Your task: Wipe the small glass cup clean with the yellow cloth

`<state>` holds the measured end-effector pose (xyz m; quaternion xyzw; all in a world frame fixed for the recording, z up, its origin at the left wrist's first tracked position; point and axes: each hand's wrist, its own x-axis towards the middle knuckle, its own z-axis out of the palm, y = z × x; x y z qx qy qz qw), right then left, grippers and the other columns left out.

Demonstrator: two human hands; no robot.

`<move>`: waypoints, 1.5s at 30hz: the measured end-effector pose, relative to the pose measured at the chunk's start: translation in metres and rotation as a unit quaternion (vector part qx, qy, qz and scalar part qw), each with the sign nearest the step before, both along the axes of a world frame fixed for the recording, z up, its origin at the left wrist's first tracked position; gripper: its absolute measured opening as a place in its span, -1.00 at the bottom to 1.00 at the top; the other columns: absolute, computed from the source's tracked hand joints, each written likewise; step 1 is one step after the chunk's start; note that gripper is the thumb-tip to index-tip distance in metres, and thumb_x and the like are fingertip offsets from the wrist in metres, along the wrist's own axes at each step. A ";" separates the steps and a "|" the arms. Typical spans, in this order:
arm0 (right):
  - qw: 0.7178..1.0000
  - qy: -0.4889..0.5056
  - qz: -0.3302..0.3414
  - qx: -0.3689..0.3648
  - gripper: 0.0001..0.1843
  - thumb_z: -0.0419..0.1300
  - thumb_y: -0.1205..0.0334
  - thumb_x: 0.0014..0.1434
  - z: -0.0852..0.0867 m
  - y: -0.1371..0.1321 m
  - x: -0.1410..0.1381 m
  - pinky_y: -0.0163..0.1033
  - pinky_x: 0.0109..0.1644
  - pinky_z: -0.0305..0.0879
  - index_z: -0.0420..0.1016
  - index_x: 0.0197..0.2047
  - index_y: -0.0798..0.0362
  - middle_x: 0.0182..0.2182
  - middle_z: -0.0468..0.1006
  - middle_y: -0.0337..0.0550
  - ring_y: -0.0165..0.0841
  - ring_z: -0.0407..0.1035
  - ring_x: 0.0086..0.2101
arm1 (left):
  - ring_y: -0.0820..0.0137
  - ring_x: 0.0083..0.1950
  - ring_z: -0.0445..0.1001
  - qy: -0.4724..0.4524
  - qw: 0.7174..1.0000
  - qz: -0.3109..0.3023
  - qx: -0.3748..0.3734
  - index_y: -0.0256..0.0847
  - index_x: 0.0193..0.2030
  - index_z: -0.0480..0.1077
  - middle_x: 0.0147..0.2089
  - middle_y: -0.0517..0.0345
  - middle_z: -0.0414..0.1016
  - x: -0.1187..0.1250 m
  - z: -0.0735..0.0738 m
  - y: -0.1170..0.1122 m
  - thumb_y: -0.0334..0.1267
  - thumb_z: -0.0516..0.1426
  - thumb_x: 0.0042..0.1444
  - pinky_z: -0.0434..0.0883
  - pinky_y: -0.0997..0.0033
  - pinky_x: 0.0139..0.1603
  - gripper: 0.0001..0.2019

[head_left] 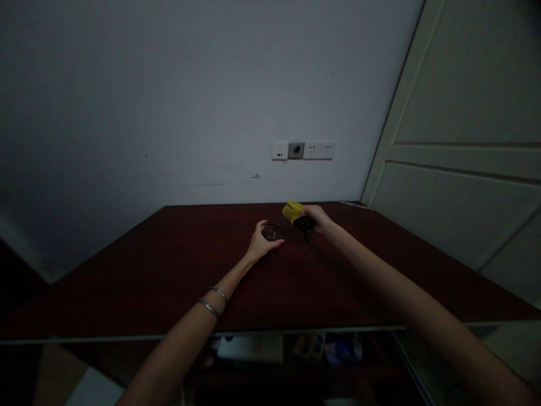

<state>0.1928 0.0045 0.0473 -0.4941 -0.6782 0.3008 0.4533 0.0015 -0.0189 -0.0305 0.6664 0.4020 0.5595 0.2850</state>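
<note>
Two bare arms reach out over the bench [169,276], and we look down at them from above. The bench is dark red wood with a soft shine, and it fills the middle of the frame. Our left hand [265,243] is near the center of the bench, curled over a small round glass thing [273,232]. The glass thing sits by the fingertips, at the far side of the hand. Our right hand [316,219] is just to the right, closed around a yellow and black object [292,213], which tips toward the upper left. Two thin metal bracelets [213,300] circle our left wrist.

Behind the bench, a plain pale wall [127,101] fills the upper left of the frame. A white row of wall sockets [303,150] sits on it, a little right of center. A pale panel door [460,135] stands at the right. The room is dim. Below the bench edge, at the lower middle, we see some white paper [249,348] in the dark.
</note>
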 end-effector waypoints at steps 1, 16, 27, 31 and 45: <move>1.000 0.021 -0.010 -0.009 -0.81 0.05 0.33 -0.07 -0.006 -0.002 0.001 -0.28 -0.49 0.31 0.44 -0.40 0.24 -0.61 0.46 -0.09 -0.38 0.34 -0.59 | 0.28 -0.05 0.38 -0.015 1.000 -0.009 -0.014 -0.24 -0.04 0.17 -0.09 -0.02 0.38 0.000 -0.002 0.003 -0.21 0.34 -0.40 0.28 0.26 0.00 -0.29; 0.914 0.402 -0.014 -0.055 -0.62 0.23 0.25 -0.24 -0.046 -0.041 -0.047 -0.31 -0.34 0.31 0.48 -0.26 0.16 -0.38 0.56 -0.14 -0.37 0.42 -0.41 | 0.42 -0.27 0.41 -0.291 0.936 -0.129 -0.151 -0.26 -0.13 0.30 -0.23 0.08 0.44 0.003 0.009 0.011 -0.01 0.27 -0.28 0.37 0.37 -0.22 -0.44; 0.911 0.409 -0.026 -0.050 -0.60 0.28 0.24 -0.24 -0.042 -0.051 -0.024 -0.30 -0.37 0.34 0.46 -0.24 0.16 -0.38 0.55 -0.14 -0.36 0.42 -0.44 | 0.31 -0.20 0.44 -0.386 0.835 -0.214 -0.327 -0.23 -0.23 0.33 -0.21 -0.01 0.45 0.005 0.026 0.009 0.32 -0.15 -0.04 0.39 0.21 -0.20 -0.38; 0.960 0.270 -0.047 0.053 -0.52 0.23 0.19 -0.12 -0.040 -0.045 -0.012 -0.21 -0.19 0.36 0.39 -0.08 0.15 -0.19 0.52 -0.05 -0.28 0.43 -0.27 | 0.27 -0.19 0.44 -0.415 0.793 -0.242 -0.374 -0.27 -0.24 0.34 -0.25 -0.05 0.46 0.007 0.028 0.007 0.14 -0.12 0.08 0.37 0.14 -0.19 -0.51; 0.642 -0.512 0.328 0.466 -0.61 -0.12 0.41 0.24 0.024 -0.050 -0.011 -0.09 0.22 0.03 0.21 0.12 0.16 0.11 0.27 0.05 -0.38 0.07 0.16 | 0.19 -0.41 0.48 -0.315 0.766 -0.253 -0.500 -0.25 -0.29 0.33 -0.46 0.03 0.47 -0.001 0.025 0.006 0.00 0.00 -0.02 0.39 0.13 -0.44 -0.66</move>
